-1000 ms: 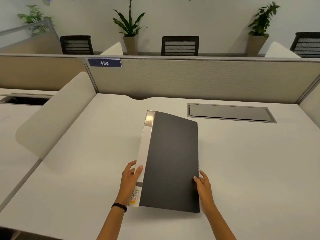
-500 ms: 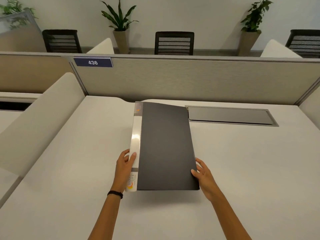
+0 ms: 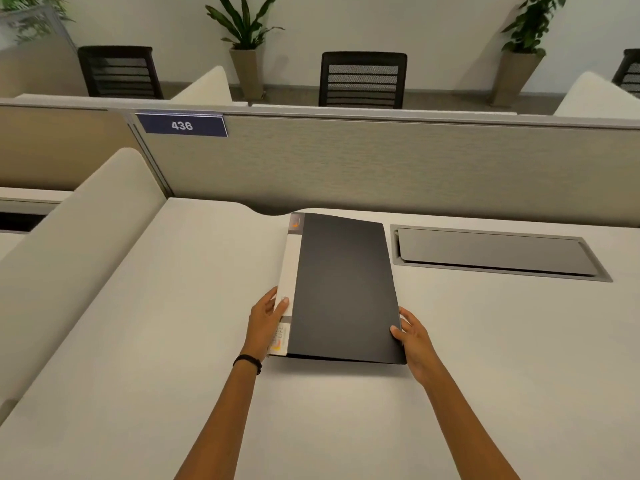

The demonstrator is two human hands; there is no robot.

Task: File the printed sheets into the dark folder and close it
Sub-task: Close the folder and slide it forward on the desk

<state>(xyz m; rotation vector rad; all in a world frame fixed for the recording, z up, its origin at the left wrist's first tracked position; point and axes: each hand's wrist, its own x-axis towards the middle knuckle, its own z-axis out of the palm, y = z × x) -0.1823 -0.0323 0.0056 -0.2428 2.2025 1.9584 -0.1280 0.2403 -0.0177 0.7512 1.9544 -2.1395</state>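
The dark folder (image 3: 344,289) lay closed and flat on the white bench (image 3: 138,358), its long axis running away from the person and its white spine strip (image 3: 286,282) on the left side. No printed sheets were visible outside it.

The left hand (image 3: 266,323) gripped the folder at the spine near the close end, thumb on top of the white strip and fingers curled under the edge. A black band (image 3: 247,362) sat on that wrist. The right hand (image 3: 414,336) held the opposite long edge near the close right corner, thumb on the cover; the remaining fingers were spread beside the edge, and whether they reached beneath it could not be determined.

A grey recessed cable hatch (image 3: 495,251) was set into the bench just right of the folder's far end, apart from it. The partition (image 3: 381,164) behind carried a blue plate reading 436 (image 3: 181,125).
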